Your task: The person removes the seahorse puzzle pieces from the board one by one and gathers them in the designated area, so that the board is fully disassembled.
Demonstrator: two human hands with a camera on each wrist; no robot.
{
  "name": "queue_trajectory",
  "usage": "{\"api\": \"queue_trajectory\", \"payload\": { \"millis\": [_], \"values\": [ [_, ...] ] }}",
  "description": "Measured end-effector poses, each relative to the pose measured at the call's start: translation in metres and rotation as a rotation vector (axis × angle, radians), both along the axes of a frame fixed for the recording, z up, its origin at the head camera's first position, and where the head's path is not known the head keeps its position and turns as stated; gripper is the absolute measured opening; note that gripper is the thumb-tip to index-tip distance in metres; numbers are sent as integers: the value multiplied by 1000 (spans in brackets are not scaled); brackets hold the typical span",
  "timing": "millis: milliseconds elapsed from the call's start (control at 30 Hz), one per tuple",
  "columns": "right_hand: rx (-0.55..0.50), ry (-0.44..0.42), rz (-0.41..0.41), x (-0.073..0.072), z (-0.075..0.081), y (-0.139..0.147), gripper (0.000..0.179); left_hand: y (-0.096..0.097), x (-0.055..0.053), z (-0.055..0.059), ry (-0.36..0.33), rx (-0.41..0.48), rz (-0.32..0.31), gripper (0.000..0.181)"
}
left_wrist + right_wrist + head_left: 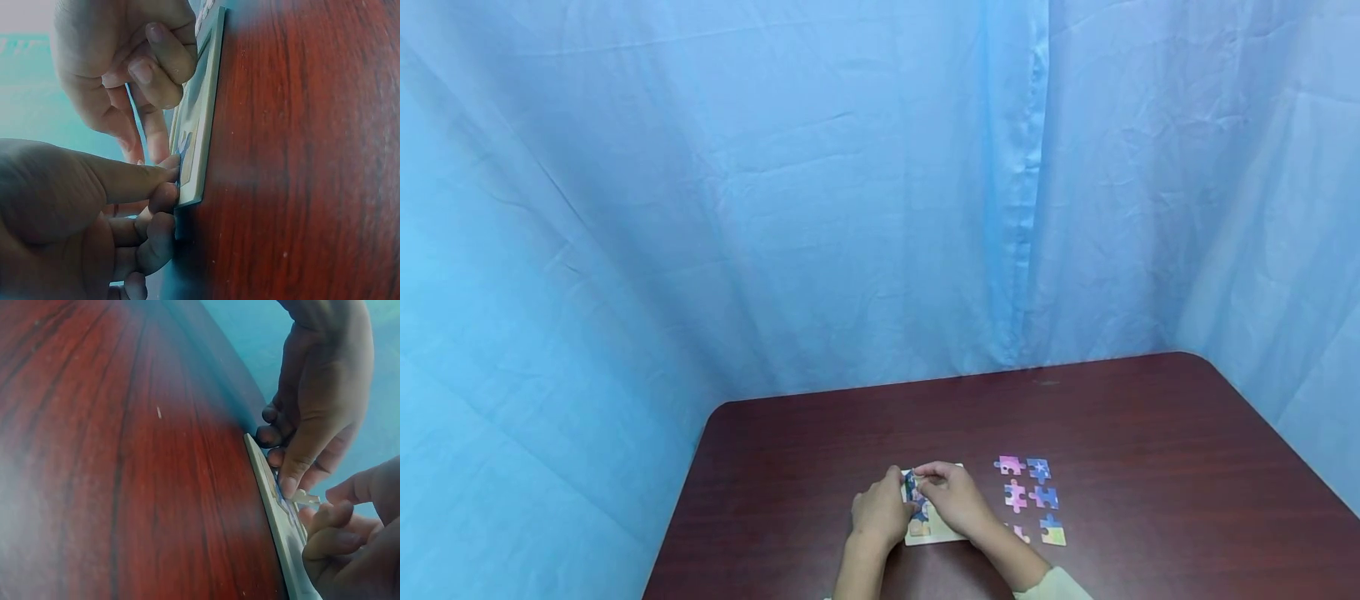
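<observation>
A pale puzzle board (pixel 943 523) lies flat on the table, with several joined pieces (pixel 920 527) along its left side. Over them a puzzle piece (pixel 305 497) stands tilted up between the two hands. My left hand (pixel 880 510) is at the board's left edge, its thumb and bent fingers at the near end of that piece. From the right, my right hand (pixel 957 500) reaches across the board and pinches the piece between thumb and fingertips. In the left wrist view the fingers hide most of the piece.
Right of the board, loose puzzle pieces lie in two rows, among them a pink one (pixel 1010 465), a blue one with a star (pixel 1038 468) and a blue-and-yellow one (pixel 1052 531). Blue curtains (pixel 880 250) hang behind and beside the dark red table (pixel 1120 433).
</observation>
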State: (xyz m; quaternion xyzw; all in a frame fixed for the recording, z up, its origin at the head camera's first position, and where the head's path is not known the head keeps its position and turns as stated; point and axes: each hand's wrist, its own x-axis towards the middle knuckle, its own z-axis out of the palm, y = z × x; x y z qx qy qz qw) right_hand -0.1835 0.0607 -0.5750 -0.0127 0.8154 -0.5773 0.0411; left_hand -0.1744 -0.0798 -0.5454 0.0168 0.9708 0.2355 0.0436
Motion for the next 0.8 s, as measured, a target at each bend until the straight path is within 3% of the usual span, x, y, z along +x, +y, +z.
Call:
{"api": "queue_trajectory", "payload": {
  "millis": [233, 500, 667, 800],
  "values": [
    [-145, -92, 82, 3, 1, 1, 34, -1, 0, 0, 3, 5, -11, 41],
    [-21, -69, 110, 4, 3, 2, 26, -1, 0, -2, -2, -1, -4, 38],
    [-16, -93, 113, 5, 6, 6, 29, 1, 0, -2, -22, 9, 0, 39],
    [29, -37, 80, 5, 7, 12, 30, 0, 0, -2, -18, 15, 3, 41]
  ]
}}
